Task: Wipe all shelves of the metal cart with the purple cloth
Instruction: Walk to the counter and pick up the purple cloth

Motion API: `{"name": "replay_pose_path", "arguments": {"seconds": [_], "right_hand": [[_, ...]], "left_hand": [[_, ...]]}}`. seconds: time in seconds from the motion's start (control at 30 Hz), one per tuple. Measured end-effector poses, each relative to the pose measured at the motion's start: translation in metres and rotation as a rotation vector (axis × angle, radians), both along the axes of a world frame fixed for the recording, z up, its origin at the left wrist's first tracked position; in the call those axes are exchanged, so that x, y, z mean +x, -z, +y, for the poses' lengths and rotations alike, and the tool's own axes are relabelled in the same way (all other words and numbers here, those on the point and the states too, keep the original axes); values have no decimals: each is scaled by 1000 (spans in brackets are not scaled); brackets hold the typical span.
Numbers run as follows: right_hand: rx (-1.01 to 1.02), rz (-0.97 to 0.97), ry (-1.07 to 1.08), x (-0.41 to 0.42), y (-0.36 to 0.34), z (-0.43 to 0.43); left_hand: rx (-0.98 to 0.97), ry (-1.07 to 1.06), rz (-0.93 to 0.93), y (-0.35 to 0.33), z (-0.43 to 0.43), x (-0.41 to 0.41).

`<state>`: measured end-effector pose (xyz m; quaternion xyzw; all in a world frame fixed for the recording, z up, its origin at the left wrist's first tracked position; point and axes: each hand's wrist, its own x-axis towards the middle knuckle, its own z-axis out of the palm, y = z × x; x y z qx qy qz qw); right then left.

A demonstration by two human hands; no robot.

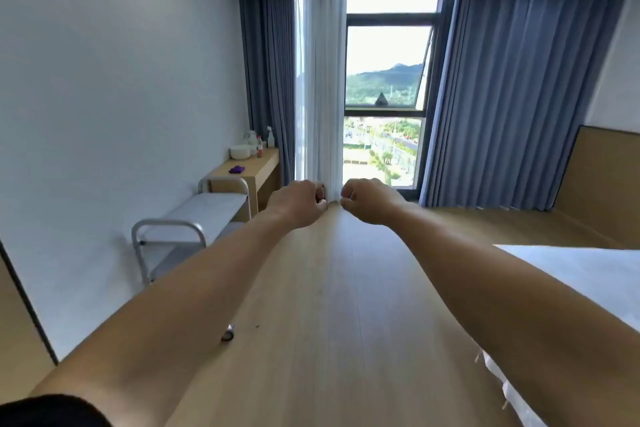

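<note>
The purple cloth (pixel 237 169) lies crumpled on the pale wooden surface (pixel 258 163) at left of centre, well apart from both hands. Just below it, the metal cart (pixel 194 218) shows rounded tubular handles and flat, smooth grey shelves. The left hand (pixel 298 203) and right hand (pixel 370 199) are curled into loose, empty fists mid-frame over the wood-grain floor (pixel 332 288).

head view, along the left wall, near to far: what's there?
metal cart → wooden desk with the purple cloth on it → white bowl and bottles at the desk's far end → blue curtain.
</note>
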<state>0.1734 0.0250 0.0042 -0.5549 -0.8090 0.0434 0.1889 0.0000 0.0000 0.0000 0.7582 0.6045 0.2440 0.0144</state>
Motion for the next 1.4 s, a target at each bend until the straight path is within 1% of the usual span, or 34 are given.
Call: {"name": "replay_pose_path", "arguments": {"seconds": [0.1,0.3,0.43,0.53,0.6,0.73,0.93,1.07,1.2,1.4], "right_hand": [[-55,80,27,8,47,-1],[-216,244,85,11,158,-4],[-301,255,118,-5,218,-2],[-377,278,83,-24,248,6],[-439,306,53,-38,260,15],[-480,344,93,-63,263,51],[-451,333,128,-104,254,133],[-468,308,106,-132,256,191],[-513,326,88,-147,269,253],[-557,353,69,-161,295,369]], "left_hand": [[-33,-25,-2,48,-5,-1],[-193,-100,33,156,-20,-10],[-308,-97,-1,206,-12,-27],[-392,-24,-74,235,1,-49],[-445,21,-99,249,13,-67],[-477,7,-149,256,56,-108],[-471,14,-88,252,140,-147],[-469,-26,-91,259,188,-163],[-522,-41,-84,270,238,-179],[-511,-46,-68,274,353,-191]]}}
